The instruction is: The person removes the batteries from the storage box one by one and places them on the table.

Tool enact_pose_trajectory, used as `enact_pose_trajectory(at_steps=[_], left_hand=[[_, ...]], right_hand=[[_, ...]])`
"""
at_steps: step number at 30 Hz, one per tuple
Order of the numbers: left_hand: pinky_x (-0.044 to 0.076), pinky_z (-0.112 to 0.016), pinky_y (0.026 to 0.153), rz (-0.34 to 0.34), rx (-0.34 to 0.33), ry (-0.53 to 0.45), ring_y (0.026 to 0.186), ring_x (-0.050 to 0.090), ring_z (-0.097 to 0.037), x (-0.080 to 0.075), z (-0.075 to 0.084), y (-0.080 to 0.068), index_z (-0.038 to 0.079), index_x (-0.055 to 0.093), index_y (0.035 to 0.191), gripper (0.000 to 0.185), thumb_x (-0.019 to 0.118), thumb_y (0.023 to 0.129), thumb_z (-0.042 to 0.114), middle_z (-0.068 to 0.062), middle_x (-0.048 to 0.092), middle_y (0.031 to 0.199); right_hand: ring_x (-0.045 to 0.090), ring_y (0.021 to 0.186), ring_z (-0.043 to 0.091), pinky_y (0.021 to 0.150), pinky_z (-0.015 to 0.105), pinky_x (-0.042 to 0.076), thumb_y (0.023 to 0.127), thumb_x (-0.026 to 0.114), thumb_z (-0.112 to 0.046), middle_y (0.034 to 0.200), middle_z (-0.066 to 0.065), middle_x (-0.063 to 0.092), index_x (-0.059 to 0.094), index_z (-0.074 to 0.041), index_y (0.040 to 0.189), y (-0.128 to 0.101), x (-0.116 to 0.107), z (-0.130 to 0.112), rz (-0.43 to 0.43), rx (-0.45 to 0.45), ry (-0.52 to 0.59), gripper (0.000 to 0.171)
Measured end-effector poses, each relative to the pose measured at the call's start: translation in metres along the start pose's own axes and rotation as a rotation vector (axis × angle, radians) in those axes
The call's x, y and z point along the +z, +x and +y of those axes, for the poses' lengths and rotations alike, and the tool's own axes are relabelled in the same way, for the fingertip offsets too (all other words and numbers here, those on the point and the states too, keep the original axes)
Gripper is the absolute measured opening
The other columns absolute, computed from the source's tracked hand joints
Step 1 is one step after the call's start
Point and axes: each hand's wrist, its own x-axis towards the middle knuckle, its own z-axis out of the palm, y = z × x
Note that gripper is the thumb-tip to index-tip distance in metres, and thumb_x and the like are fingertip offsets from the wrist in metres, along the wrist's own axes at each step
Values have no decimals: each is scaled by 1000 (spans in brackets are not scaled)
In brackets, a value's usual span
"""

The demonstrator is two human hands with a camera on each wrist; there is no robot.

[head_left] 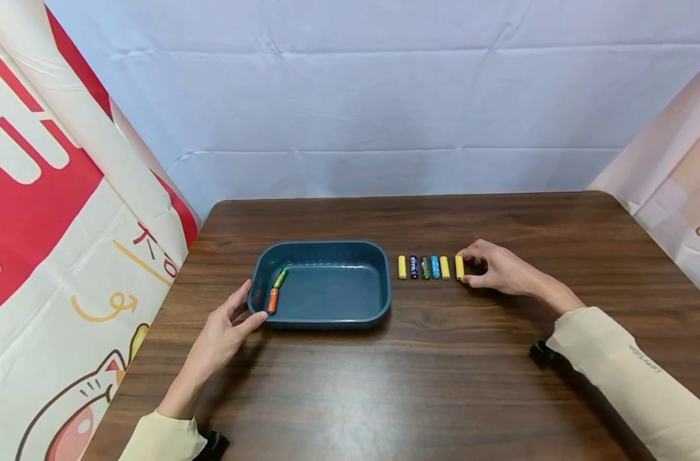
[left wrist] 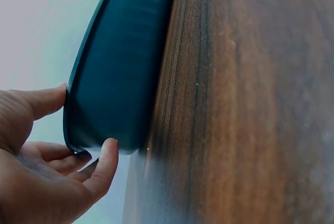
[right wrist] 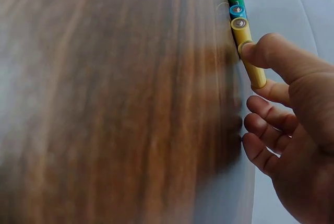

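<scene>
Two batteries, one green (head_left: 280, 277) and one orange (head_left: 272, 300), are already lying in the blue tray (head_left: 326, 320) against its left wall, while five more are still waiting in a row on the desk just beside the tray's right side: yellow (head_left: 402, 267), dark blue (head_left: 414, 267), green-black (head_left: 425, 267), light blue (head_left: 435, 267) and yellow (head_left: 444, 267). A sixth, the yellow battery (head_left: 459, 267) at the row's right end, is being pinched between the thumb and forefinger of the right hand (head_left: 496, 269), still resting on the desk, so the sorting looks roughly a quarter done. The left hand (head_left: 225, 326) is bracing the tray's near left corner, thumb and fingers spread loosely about its rim, gripping nothing.
</scene>
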Motion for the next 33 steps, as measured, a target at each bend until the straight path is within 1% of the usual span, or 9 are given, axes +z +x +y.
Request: enact_pose_trajectory(at_steps=[5, 10, 16, 20, 27, 33], left_hand=[[44, -51, 108, 4, 0, -1, 140, 46, -47, 1, -1, 0, 7, 22, 165, 81, 69, 101, 24, -27, 37, 160], [43, -52, 109, 6, -12, 2, 140, 46, -46, 1, 0, 0, 8, 23, 165, 80, 69, 101, 23, -26, 37, 160], [43, -50, 108, 3, -13, 1, 141, 45, -46, 1, 0, 0, 8, 22, 165, 80, 69, 102, 23, -27, 36, 160], [42, -50, 108, 3, -10, 5, 142, 43, -46, 0, 0, 0, 6, 23, 164, 80, 69, 102, 23, -26, 33, 162], [41, -51, 110, 3, -31, 8, 143, 42, -46, 0, 0, 1, 7, 22, 165, 79, 68, 102, 23, -23, 30, 164], [43, -49, 108, -1, -11, 1, 142, 43, -46, 0, -1, 0, 7, 22, 165, 80, 69, 102, 23, -25, 32, 163]], right_hand=[[53, 90, 20, 73, 37, 48, 95, 76, -19, 111, 10, 59, 65, 3, 132, 1, 1, 0, -11, -13, -17, 44], [55, 94, 22, 76, 42, 50, 96, 75, -19, 114, 12, 59, 65, 3, 133, 1, 1, -1, -23, -16, -15, 45], [57, 98, 24, 78, 44, 51, 96, 75, -20, 118, 13, 58, 64, 4, 134, 2, 1, -2, -42, -3, -12, 47], [57, 99, 25, 79, 44, 51, 96, 75, -21, 120, 15, 58, 63, 5, 135, 2, 1, -3, -49, 6, -14, 48], [57, 100, 27, 80, 45, 51, 96, 75, -23, 120, 16, 58, 61, 6, 136, 2, 2, -3, -42, 25, -13, 51], [56, 100, 27, 81, 46, 50, 95, 77, -27, 123, 17, 57, 60, 5, 138, 1, 3, -2, -39, 54, -6, 56]])
